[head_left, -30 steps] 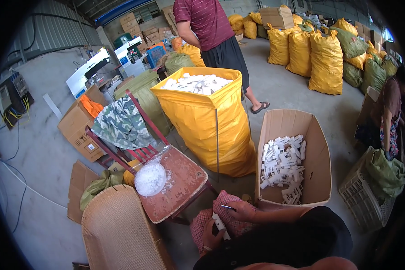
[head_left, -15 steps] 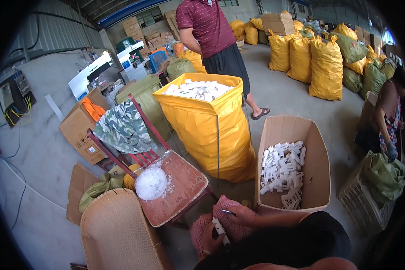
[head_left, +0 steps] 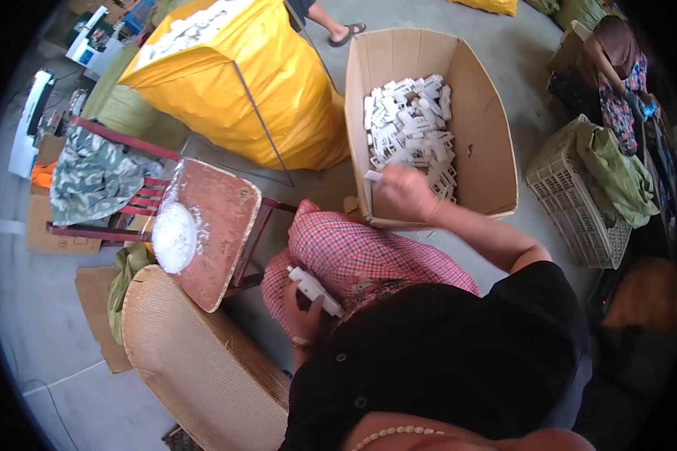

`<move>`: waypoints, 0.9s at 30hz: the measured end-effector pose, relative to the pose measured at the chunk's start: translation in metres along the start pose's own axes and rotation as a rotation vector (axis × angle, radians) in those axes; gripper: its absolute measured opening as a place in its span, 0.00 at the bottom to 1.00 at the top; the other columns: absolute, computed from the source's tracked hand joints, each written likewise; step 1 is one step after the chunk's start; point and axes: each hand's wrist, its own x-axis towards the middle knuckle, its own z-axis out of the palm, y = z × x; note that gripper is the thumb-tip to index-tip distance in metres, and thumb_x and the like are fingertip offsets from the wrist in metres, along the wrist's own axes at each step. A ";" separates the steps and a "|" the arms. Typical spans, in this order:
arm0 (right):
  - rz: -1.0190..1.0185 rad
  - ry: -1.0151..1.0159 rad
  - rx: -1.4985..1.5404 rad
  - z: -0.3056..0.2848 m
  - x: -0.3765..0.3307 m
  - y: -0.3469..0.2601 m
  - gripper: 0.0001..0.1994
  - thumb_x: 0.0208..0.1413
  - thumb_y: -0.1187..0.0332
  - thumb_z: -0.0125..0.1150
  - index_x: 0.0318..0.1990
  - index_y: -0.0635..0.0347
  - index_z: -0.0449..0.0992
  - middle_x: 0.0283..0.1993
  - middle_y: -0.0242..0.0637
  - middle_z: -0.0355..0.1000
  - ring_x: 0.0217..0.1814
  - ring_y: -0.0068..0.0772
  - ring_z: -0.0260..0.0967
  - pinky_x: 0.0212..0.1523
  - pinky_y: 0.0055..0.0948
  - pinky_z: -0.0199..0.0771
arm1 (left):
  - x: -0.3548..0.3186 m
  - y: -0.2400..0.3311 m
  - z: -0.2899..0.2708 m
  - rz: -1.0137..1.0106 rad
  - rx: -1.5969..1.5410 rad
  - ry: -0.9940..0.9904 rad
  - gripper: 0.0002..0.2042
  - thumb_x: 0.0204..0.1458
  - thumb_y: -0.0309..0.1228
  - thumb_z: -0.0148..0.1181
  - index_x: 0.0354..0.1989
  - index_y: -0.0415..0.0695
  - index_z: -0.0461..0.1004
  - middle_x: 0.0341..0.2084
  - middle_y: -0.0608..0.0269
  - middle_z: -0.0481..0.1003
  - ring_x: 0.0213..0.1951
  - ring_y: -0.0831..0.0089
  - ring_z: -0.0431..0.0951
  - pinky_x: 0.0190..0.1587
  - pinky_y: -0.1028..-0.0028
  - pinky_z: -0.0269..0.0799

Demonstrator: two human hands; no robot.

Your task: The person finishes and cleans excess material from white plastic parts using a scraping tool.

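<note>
My left hand (head_left: 302, 312) is closed around a long white plastic casing (head_left: 316, 292), resting it against the pink checked cloth (head_left: 353, 244) over my lap. Raised above the near left edge of a cardboard box (head_left: 496, 177), my right hand (head_left: 406, 189) pinches a small white flat piece (head_left: 373, 176) that juts out past the fingers; its kind is unclear. Inside that box lies a heap of similar white plastic casings (head_left: 410, 124), partly hidden behind my right hand.
At left, a red wooden chair (head_left: 217, 225) bears a bowl of white bits (head_left: 174, 239) and a camouflage jacket (head_left: 98, 177). A woven basket (head_left: 195, 353) stands nearer. Beyond is a full yellow sack (head_left: 278, 98). On the right, a co-worker (head_left: 617, 68) bends by a plastic crate (head_left: 572, 192).
My right hand has moved from beside the casing up and away to the box edge. A slim blue-and-white tool showed in it before. My view has tilted down; the left hand keeps the casing.
</note>
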 end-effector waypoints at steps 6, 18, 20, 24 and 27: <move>0.900 -0.098 -0.177 -0.034 -0.044 0.259 0.12 0.49 0.62 0.54 0.39 0.48 0.80 0.37 0.43 0.77 0.40 0.41 0.75 0.43 0.35 0.74 | 0.009 -0.002 -0.019 -0.109 -0.188 -0.035 0.27 0.43 0.21 0.61 0.54 0.37 0.61 0.56 0.51 0.61 0.58 0.61 0.61 0.61 0.64 0.55; 1.273 -0.352 -0.460 0.102 -0.098 0.428 0.30 0.44 0.50 0.59 0.55 0.50 0.69 0.48 0.50 0.73 0.51 0.51 0.71 0.52 0.41 0.70 | 0.035 0.019 -0.048 -0.507 -0.137 0.131 0.28 0.46 0.19 0.55 0.59 0.41 0.59 0.54 0.54 0.65 0.55 0.64 0.65 0.58 0.65 0.60; 1.324 -0.437 -0.405 0.114 -0.105 0.424 0.34 0.41 0.52 0.61 0.57 0.56 0.64 0.50 0.56 0.71 0.53 0.52 0.69 0.54 0.43 0.68 | 0.036 0.022 -0.043 -0.610 -0.196 0.209 0.27 0.47 0.20 0.55 0.59 0.40 0.58 0.54 0.54 0.65 0.54 0.63 0.65 0.57 0.63 0.61; 1.441 -0.182 -0.279 0.137 -0.097 0.408 0.33 0.40 0.51 0.63 0.53 0.63 0.65 0.51 0.60 0.68 0.55 0.54 0.67 0.55 0.43 0.66 | 0.037 0.035 -0.036 -0.520 -0.191 0.161 0.28 0.47 0.20 0.56 0.59 0.40 0.58 0.53 0.54 0.66 0.54 0.63 0.66 0.58 0.63 0.61; 1.239 -0.016 -0.183 0.132 -0.095 0.416 0.41 0.40 0.49 0.65 0.58 0.68 0.60 0.53 0.58 0.67 0.57 0.56 0.64 0.59 0.42 0.62 | 0.033 0.017 -0.035 -0.546 -0.149 0.161 0.28 0.46 0.21 0.56 0.59 0.40 0.58 0.52 0.55 0.66 0.55 0.63 0.65 0.59 0.64 0.60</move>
